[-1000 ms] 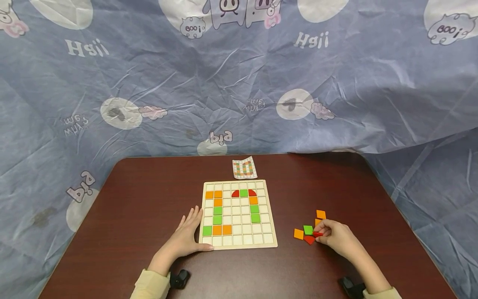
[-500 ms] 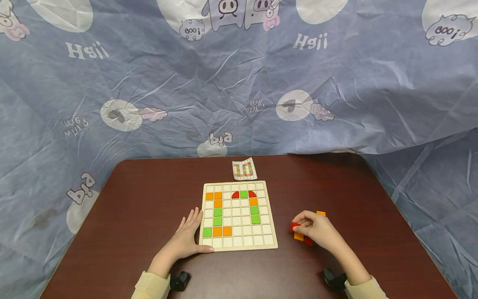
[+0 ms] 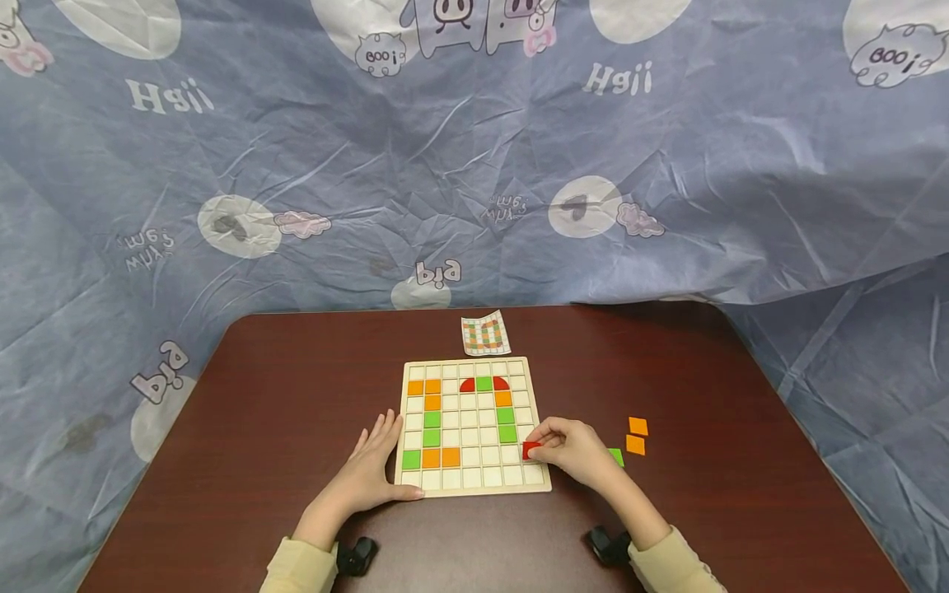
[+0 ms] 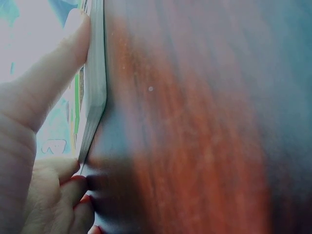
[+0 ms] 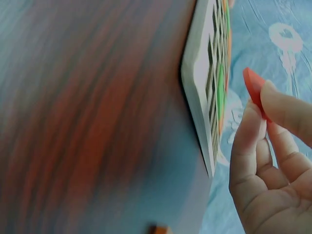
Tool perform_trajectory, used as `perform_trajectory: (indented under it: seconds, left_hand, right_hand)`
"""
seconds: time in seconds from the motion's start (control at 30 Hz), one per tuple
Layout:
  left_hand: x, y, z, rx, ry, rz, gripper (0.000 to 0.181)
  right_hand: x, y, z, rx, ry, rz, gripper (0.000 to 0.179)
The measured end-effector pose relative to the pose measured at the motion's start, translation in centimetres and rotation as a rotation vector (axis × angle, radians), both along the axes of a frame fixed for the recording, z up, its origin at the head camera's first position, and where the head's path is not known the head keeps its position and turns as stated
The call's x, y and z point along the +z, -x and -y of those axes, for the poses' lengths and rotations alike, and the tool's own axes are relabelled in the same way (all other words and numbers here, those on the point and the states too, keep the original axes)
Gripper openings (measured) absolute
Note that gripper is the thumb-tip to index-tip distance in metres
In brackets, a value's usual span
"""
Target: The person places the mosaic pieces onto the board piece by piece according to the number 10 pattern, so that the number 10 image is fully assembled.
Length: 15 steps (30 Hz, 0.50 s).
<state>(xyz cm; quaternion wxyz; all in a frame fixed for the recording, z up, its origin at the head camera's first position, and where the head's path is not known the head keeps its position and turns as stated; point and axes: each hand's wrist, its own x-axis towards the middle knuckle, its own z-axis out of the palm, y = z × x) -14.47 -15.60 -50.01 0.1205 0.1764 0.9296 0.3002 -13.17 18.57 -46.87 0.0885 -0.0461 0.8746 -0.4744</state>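
Note:
A square pale wooden grid board (image 3: pixel 471 477) lies on the dark table, with orange, green and red tiles in some of its cells. My left hand (image 3: pixel 366 473) rests against its left side, fingers extended, thumb along the front left corner. In the left wrist view that thumb (image 4: pixel 58 61) presses the board's edge (image 4: pixel 96 73). Over the board's right side, my right hand (image 3: pixel 582 455) pinches a small red tile (image 3: pixel 530 450) between thumb and fingers. The right wrist view shows this red tile (image 5: pixel 254 90) held at the fingertips, tilted, with one curved side.
Behind the board lies a small paper card (image 3: pixel 485 333) with a coloured grid pattern. Two loose orange tiles (image 3: pixel 636 445) sit right of the board. A green tile (image 3: pixel 618 456) peeks out past my right wrist. A printed cloth (image 3: pixel 474 206) hangs behind the table.
My right hand has lifted the red tile from the loose pile and carried it left to the board's right side. My left hand has stayed at the board.

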Motion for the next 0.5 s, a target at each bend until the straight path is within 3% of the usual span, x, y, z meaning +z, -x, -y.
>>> perform_trajectory:
  seconds: [0.5]
  left_hand:
    - [0.0, 0.1, 0.0, -0.004, -0.002, -0.01, 0.126]
  right_hand:
    - [-1.0, 0.5, 3.1, -0.011, -0.104, -0.052, 0.006]
